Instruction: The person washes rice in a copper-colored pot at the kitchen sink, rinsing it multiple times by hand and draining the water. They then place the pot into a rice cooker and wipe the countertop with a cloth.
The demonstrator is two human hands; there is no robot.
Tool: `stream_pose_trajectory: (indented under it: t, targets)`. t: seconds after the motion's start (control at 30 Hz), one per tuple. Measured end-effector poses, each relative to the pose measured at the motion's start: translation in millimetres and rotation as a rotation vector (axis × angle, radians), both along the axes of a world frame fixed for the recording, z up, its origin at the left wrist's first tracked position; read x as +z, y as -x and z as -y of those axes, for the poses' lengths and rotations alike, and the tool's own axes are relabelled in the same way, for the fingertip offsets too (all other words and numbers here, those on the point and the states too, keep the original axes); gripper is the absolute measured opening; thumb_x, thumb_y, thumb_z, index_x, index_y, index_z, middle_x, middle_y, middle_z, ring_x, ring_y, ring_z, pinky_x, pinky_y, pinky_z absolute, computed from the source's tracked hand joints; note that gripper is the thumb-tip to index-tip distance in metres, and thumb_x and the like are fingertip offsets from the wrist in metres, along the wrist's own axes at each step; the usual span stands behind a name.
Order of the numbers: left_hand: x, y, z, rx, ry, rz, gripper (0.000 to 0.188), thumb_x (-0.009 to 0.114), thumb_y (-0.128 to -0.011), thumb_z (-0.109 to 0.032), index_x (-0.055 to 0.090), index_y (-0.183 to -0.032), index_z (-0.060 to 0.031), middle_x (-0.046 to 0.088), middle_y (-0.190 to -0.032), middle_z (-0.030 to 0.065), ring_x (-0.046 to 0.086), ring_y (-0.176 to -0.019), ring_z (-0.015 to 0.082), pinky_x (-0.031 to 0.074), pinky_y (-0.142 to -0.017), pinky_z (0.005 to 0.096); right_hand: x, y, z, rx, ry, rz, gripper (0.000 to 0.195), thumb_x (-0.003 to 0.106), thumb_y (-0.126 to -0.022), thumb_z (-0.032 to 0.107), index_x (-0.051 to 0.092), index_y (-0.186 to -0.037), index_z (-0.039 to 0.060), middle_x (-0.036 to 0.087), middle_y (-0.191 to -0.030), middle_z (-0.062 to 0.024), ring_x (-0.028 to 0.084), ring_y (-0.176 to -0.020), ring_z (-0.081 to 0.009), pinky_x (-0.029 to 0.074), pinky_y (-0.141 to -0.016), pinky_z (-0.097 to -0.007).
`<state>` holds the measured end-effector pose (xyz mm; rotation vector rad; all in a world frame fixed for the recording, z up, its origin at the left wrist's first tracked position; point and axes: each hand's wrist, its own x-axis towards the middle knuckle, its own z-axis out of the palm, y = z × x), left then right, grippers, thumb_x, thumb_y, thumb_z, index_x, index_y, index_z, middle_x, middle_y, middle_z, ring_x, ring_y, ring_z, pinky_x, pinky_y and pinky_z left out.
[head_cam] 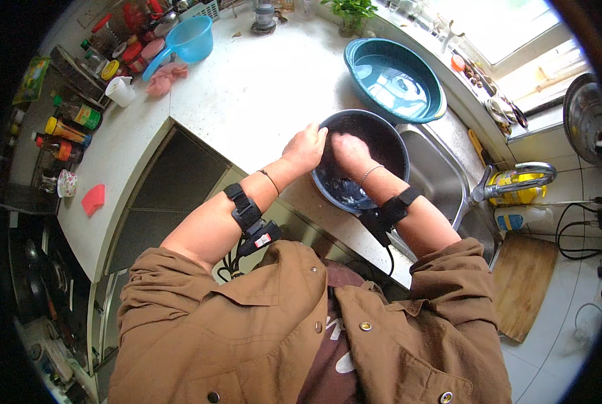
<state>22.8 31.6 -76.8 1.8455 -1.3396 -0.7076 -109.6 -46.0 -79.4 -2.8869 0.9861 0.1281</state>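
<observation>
A deep, dark round basin (401, 146) stands on the counter at the left edge of the stainless-steel sink. My left hand (305, 147) grips its left rim, thumb towards the inside. Inside the basin is my right hand (352, 154), slightly blurred, with its fingers bent down near the inner wall. Whether those fingers hold anything is hidden. Small pale bits and bright reflections show low in the basin, below my right wrist. Just behind it, a teal plastic tub (351, 55) with clear water touches or nearly touches its far rim.
The sink (432, 161) and its chrome faucet (515, 182) are on the right, beside a wooden cutting board (525, 288). At the back left are a blue dipper (192, 40), a pink cloth (165, 79) and a white cup (120, 91). Several bottles line the left side, near a red sponge (93, 200).
</observation>
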Motion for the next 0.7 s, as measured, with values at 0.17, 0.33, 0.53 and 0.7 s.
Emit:
stream_pose_trajectory:
  t: [0.17, 0.33, 0.53, 0.7]
  targets:
    - [-1, -1, -1, 0.044, 0.005, 0.023, 0.031, 0.040, -0.094, -0.029, 0.050, -0.103, -0.0008, 0.059, -0.093, 0.0293, 0.056, -0.089, 0.0464, 0.045, -0.077, 0.0491, 10, 5, -31, 0.385, 0.054, -0.096, 0.011, 0.053, -0.081, 0.013, 0.060, -0.088, 0.0084, 0.063, -0.081, -0.0116, 0.066, -0.071, -0.0246, 0.054, -0.058, -0.0355]
    - [7, 2, -5, 0.018, 0.021, -0.015, 0.032, 0.040, -0.094, -0.029, 0.050, -0.103, -0.0006, 0.058, -0.094, 0.0297, 0.054, -0.091, 0.0473, 0.044, -0.078, 0.0490, 36, 42, -39, 0.562, -0.121, -0.219, 0.011, 0.053, -0.082, 0.017, 0.063, -0.087, 0.0138, 0.064, -0.078, -0.0083, 0.066, -0.070, -0.0256, 0.052, -0.058, -0.0379]
    - [6, 0, -4, 0.011, 0.007, 0.003, 0.033, 0.040, -0.095, -0.030, 0.050, -0.101, 0.0002, 0.058, -0.093, 0.0294, 0.055, -0.090, 0.0464, 0.044, -0.077, 0.0486, 46, 55, -10, 0.288, -0.044, -0.492, 0.020, 0.059, -0.080, 0.026, 0.066, -0.089, 0.0092, 0.067, -0.081, -0.0132, 0.067, -0.079, -0.0282, 0.054, -0.065, -0.0368]
    - [3, -2, -5, 0.001, 0.037, -0.009, 0.037, 0.036, -0.095, -0.035, 0.051, -0.099, -0.0012, 0.059, -0.092, 0.0308, 0.056, -0.090, 0.0470, 0.043, -0.079, 0.0530, 30, 54, 9, -0.662, -0.399, 0.414, 0.036, 0.059, -0.079, 0.021, 0.049, -0.107, 0.0008, 0.061, -0.101, -0.0256, 0.063, -0.089, -0.0378, 0.050, -0.075, -0.0476]
